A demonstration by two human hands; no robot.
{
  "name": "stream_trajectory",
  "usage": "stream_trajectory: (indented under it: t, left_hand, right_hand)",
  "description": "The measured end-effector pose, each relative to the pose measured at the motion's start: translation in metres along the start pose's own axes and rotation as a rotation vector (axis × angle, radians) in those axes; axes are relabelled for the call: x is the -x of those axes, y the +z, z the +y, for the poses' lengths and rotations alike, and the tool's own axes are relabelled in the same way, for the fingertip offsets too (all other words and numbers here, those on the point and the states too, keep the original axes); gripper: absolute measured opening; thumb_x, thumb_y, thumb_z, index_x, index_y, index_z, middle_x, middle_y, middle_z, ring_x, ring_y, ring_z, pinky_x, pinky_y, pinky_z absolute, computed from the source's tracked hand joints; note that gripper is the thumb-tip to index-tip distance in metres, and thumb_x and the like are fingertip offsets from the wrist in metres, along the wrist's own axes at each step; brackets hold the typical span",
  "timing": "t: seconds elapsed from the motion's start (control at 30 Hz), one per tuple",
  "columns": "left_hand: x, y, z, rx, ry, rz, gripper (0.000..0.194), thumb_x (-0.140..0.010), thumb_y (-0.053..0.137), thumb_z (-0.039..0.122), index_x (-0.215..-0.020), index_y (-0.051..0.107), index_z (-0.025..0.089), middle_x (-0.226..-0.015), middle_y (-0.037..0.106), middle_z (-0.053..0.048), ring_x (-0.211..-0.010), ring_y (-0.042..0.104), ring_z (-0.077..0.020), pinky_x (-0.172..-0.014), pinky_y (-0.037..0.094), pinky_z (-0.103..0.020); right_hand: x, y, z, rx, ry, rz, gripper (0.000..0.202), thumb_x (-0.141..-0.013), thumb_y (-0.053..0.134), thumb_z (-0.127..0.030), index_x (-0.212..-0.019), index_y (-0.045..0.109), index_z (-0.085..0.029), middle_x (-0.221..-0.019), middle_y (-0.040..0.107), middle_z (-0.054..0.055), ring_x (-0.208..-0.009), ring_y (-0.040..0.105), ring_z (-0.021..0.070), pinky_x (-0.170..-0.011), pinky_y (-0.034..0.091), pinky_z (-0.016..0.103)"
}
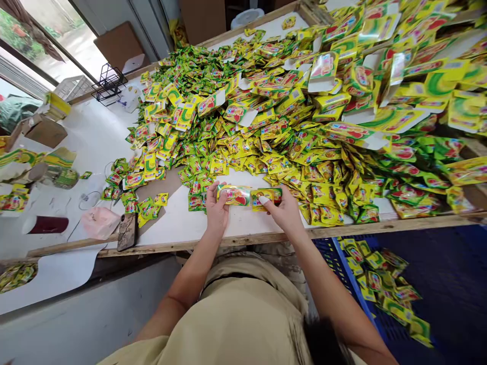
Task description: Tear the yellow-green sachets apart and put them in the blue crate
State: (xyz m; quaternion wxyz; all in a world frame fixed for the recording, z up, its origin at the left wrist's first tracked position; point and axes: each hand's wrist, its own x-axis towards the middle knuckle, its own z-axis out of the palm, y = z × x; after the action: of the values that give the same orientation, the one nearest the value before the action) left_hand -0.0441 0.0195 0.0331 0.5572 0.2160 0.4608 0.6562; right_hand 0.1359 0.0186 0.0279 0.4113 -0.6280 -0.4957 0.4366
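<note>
Yellow-green box (238, 195) sits pinched in the nearly closed left hand (217, 207); the right hand (280, 207), similarly closed, grips small packets (262, 196).

Two hands (216, 210) show, with one phone (127, 231), one dark red cup (46, 224), one pink bag (99, 222) and one black wire rack (109, 83); the heaped sachets (321, 194) and cartons (323, 66) are too many to count.

Daylight enters through a dark-framed glass window (41, 38) beyond the surface's far left corner, with greenery outside. Grey vertical wall panels (142, 23) stand beside it. A brown cardboard sheet (119, 44) leans near the far edge. The white tabletop (99, 121) has rough wooden edging (243, 240); a pale grey panel (106, 299) lies below its near left edge.
</note>
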Motion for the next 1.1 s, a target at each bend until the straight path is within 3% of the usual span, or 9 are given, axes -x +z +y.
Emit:
stream_trajectory:
  t: [0.1,0.2,0.33,0.5,0.63,0.77,0.9,1.0,1.1]
  left_hand:
    - [0.0,0.001,0.004,-0.019,-0.002,-0.059,0.045,-0.067,0.078,0.028,-0.106,0.056,0.025,-0.115,0.061,-0.004,-0.098,0.061,-0.0149,-0.083,0.05,-0.026]
    - [-0.002,-0.001,0.008,-0.051,-0.071,-0.138,0.043,-0.067,0.078,0.026,-0.105,0.057,0.024,-0.108,0.062,-0.003,-0.09,0.062,-0.0129,-0.078,0.052,-0.024]
    - [-0.004,-0.007,0.009,-0.082,-0.142,-0.158,0.044,-0.066,0.078,0.024,-0.104,0.056,0.025,-0.1,0.059,0.0,-0.082,0.061,-0.0114,-0.072,0.055,-0.024]
    - [0.001,-0.01,0.007,-0.131,-0.208,-0.187,0.048,-0.066,0.079,0.029,-0.104,0.051,0.024,-0.098,0.059,-0.001,-0.083,0.063,-0.0131,-0.071,0.057,-0.027]
    - [0.009,-0.007,0.001,-0.147,-0.233,-0.195,0.051,-0.066,0.078,0.033,-0.107,0.048,0.024,-0.102,0.059,-0.002,-0.086,0.064,-0.0146,-0.072,0.058,-0.029]
    - [0.02,-0.002,-0.009,-0.1,-0.218,-0.177,0.05,-0.068,0.077,0.032,-0.106,0.046,0.024,-0.103,0.059,-0.001,-0.086,0.065,-0.0143,-0.073,0.058,-0.03]
    - [0.029,0.005,-0.017,-0.113,-0.225,-0.195,0.052,-0.066,0.078,0.032,-0.107,0.047,0.024,-0.104,0.06,-0.003,-0.087,0.065,-0.0162,-0.074,0.058,-0.034]
    - [0.033,0.007,-0.02,-0.102,-0.234,-0.169,0.055,-0.064,0.08,0.032,-0.107,0.047,0.024,-0.103,0.061,-0.003,-0.087,0.065,-0.0166,-0.077,0.057,-0.036]
    - [0.032,0.006,-0.022,-0.062,-0.242,-0.139,0.056,-0.063,0.08,0.032,-0.106,0.046,0.024,-0.103,0.062,-0.003,-0.089,0.065,-0.0174,-0.081,0.055,-0.038]
  right_hand:
    - [-0.011,-0.006,-0.001,0.211,-0.041,-0.188,0.035,-0.073,0.063,-0.045,-0.095,0.055,-0.019,-0.059,0.05,-0.002,-0.051,0.047,0.0165,-0.048,0.038,0.03]
    - [-0.022,-0.013,-0.003,0.236,-0.123,-0.23,0.035,-0.075,0.062,-0.046,-0.097,0.055,-0.02,-0.06,0.051,-0.002,-0.053,0.047,0.016,-0.05,0.038,0.029]
    - [-0.029,-0.014,-0.008,0.201,-0.183,-0.139,0.033,-0.076,0.061,-0.044,-0.096,0.053,-0.021,-0.067,0.056,-0.001,-0.054,0.048,0.0154,-0.053,0.039,0.028]
    - [-0.026,0.0,-0.008,0.143,-0.213,0.011,0.034,-0.079,0.058,-0.042,-0.104,0.05,-0.02,-0.07,0.057,-0.001,-0.053,0.047,0.0146,-0.054,0.039,0.028]
    - [-0.022,0.011,-0.006,0.134,-0.235,0.181,0.028,-0.08,0.056,-0.042,-0.096,0.051,-0.019,-0.07,0.057,-0.001,-0.059,0.048,0.0161,-0.058,0.039,0.029]
    - [-0.022,0.014,-0.011,0.152,-0.177,0.295,0.024,-0.08,0.057,-0.043,-0.085,0.051,-0.02,-0.064,0.051,-0.002,-0.057,0.043,0.0151,-0.058,0.036,0.028]
    - [-0.025,0.017,-0.015,0.13,-0.174,0.401,0.026,-0.081,0.056,-0.046,-0.08,0.049,-0.021,-0.068,0.054,0.0,-0.062,0.047,0.0164,-0.062,0.038,0.028]
    - [-0.025,0.02,-0.013,0.134,-0.175,0.436,0.028,-0.082,0.053,-0.048,-0.079,0.047,-0.022,-0.069,0.054,0.001,-0.063,0.047,0.0168,-0.063,0.038,0.029]
    - [-0.023,0.018,-0.007,0.116,-0.171,0.35,0.029,-0.082,0.053,-0.05,-0.078,0.047,-0.022,-0.065,0.05,-0.001,-0.06,0.044,0.0158,-0.06,0.037,0.028]
